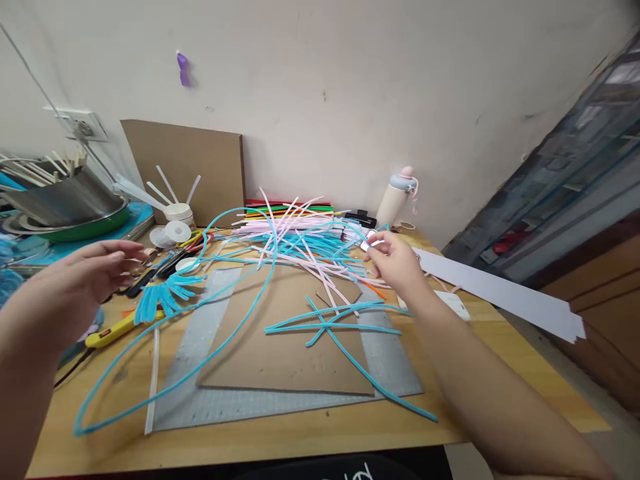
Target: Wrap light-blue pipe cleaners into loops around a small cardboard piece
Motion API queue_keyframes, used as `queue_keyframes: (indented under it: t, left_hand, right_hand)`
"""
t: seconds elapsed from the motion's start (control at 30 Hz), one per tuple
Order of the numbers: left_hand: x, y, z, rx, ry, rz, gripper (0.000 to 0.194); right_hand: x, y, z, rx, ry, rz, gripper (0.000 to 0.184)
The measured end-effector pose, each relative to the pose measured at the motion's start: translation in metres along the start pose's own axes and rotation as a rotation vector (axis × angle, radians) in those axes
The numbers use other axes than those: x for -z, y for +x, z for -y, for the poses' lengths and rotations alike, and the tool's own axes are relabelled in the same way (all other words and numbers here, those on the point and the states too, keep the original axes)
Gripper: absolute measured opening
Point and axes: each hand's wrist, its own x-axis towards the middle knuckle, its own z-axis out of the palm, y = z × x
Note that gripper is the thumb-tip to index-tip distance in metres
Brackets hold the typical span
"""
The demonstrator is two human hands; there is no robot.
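My right hand (395, 261) reaches over the right side of a heap of pink and blue pipe cleaners (300, 243) and pinches a small white thing I cannot name at its fingertips. My left hand (93, 270) hovers at the left with fingers stretched out flat, holding nothing, just above black tools and a folded blue pipe-cleaner bundle (167, 293). A long blue pipe cleaner (165, 393) loops across the table. Brown cardboard (280, 347) lies on a grey cutting mat (200, 400).
A yellow utility knife (113, 330) lies at the left. White spools and a cup of sticks (177, 217) stand behind. A cardboard sheet (185, 163) leans on the wall. A bottle (395, 197) stands at the back right; a long white paper strip (500, 290) overhangs the table's right edge.
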Motion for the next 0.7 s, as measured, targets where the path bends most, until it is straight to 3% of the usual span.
queue_keyframes:
  t: [0.03, 0.1, 0.17, 0.27, 0.33, 0.4, 0.47, 0.5, 0.57, 0.6, 0.67, 0.7]
  left_hand:
    - [-0.012, -0.015, -0.015, -0.129, 0.112, 0.021, 0.025]
    - [-0.047, -0.053, -0.043, -0.437, 0.262, 0.177, 0.028]
    - [-0.086, -0.093, -0.060, -0.663, 0.454, 0.340, 0.029]
    - [-0.126, -0.134, -0.060, -0.954, 0.606, 0.458, 0.038]
    - [-0.136, -0.147, -0.050, -1.078, 0.564, 0.460, 0.032]
    - [-0.135, -0.151, -0.041, -1.127, 0.512, 0.453, 0.032]
    - [-0.131, -0.151, -0.038, -1.115, 0.492, 0.440, 0.030]
    - [-0.130, -0.151, -0.039, -1.094, 0.484, 0.434, 0.029]
    - [-0.130, -0.150, -0.043, -1.025, 0.424, 0.411, 0.028]
    - [-0.132, -0.149, -0.047, -0.992, 0.366, 0.409, 0.029]
    - [-0.135, -0.146, -0.055, -0.942, 0.228, 0.435, 0.030]
    - [-0.137, -0.145, -0.058, -0.917, 0.169, 0.462, 0.030]
  right_hand:
    - [-0.009, -0.010, 0.008, -0.053, 0.181, 0.165, 0.021]
    - [-0.030, -0.033, 0.024, -0.242, 0.480, 0.533, 0.015]
    - [-0.049, -0.059, 0.036, -0.382, 0.708, 0.775, 0.017]
    - [-0.069, -0.094, 0.043, -0.463, 0.833, 0.895, 0.017]
    - [-0.075, -0.108, 0.040, -0.525, 0.851, 0.974, 0.020]
    - [-0.075, -0.111, 0.034, -0.494, 0.776, 1.036, 0.024]
    - [-0.071, -0.103, 0.022, -0.350, 0.540, 0.942, 0.025]
    - [-0.069, -0.096, 0.014, -0.252, 0.367, 0.831, 0.025]
    - [-0.067, -0.077, -0.005, -0.016, -0.026, 0.484, 0.020]
    - [-0.067, -0.068, -0.016, 0.090, -0.223, 0.390, 0.018]
    - [-0.072, -0.052, -0.037, 0.208, -0.478, 0.330, 0.013]
    - [-0.076, -0.047, -0.046, 0.224, -0.504, 0.336, 0.012]
